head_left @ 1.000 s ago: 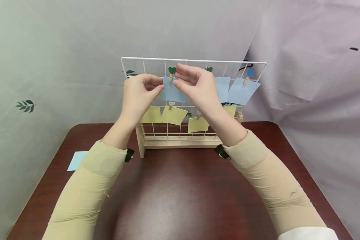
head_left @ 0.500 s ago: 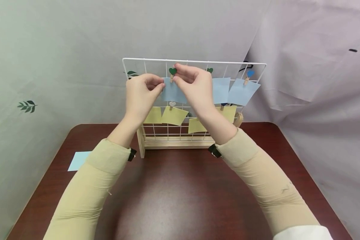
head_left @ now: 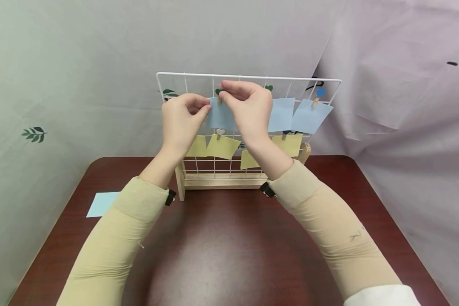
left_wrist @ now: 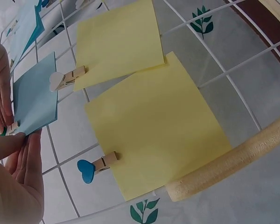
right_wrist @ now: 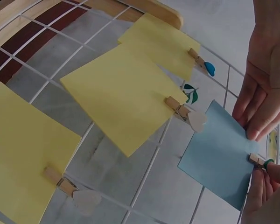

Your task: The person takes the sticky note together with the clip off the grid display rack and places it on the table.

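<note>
My left hand [head_left: 180, 125] pinches the left edge of a light blue paper sheet [head_left: 222, 118], thumb in front and fingers behind. The sheet lies against the upper part of a white wire grid [head_left: 248, 77]. With thumb and fingers my right hand [head_left: 254, 111] pinches a small wooden clothespin with a green heart [right_wrist: 257, 161], which sits at that sheet's top edge. The thumb partly covers the heart in the head view. Whether the clothespin's jaws also take in the wire is too small to tell.
Lower on the grid hang several yellow sheets [head_left: 222, 147] on heart clothespins. More blue sheets [head_left: 311, 117] hang to the right. The grid stands in a wooden base [head_left: 225, 183] on a dark red table [head_left: 222, 246]. Another blue sheet [head_left: 101, 204] lies at the table's left.
My right thumb has moved up from beside the clothespin's wood onto its green heart, and the right forearm has shifted left. My left hand keeps its pinch on the blue sheet, almost unmoved.
</note>
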Available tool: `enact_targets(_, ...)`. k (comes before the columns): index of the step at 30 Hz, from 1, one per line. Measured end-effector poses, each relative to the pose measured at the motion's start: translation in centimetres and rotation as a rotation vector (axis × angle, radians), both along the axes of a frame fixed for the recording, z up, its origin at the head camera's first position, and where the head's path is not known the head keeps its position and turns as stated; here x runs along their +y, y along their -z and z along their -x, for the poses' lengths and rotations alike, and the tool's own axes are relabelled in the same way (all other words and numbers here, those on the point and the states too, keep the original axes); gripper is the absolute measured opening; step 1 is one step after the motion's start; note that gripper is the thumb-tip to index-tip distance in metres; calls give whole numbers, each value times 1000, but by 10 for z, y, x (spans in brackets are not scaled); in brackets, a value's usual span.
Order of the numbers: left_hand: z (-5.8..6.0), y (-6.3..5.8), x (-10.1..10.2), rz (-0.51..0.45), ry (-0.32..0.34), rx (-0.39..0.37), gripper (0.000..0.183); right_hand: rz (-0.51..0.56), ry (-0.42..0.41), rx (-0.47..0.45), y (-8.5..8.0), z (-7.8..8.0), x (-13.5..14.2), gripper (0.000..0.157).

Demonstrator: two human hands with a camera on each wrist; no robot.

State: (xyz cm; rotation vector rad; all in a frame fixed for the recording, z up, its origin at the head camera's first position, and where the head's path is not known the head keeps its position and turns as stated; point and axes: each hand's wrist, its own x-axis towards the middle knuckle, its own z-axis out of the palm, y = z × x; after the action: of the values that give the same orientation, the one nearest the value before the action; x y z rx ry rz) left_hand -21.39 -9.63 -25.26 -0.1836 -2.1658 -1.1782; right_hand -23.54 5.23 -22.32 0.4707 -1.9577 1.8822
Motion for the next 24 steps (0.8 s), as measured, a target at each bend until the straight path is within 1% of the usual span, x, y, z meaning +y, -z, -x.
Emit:
enact_targets(4,0,1,0,-14,6,8,12,-16,19,15,1,1,-1,16)
enact_targets(12,-1,2,1,-38,5,31,12,-120,54,121,3,-2,-4,14)
enact_targets(19,0,2,2,-62,7,40,11,-106,62,118,3,-1,-5,12)
enact_targets(24,0,2,2,-71,10,42,11,-105,85,130,3,-1,-5,11)
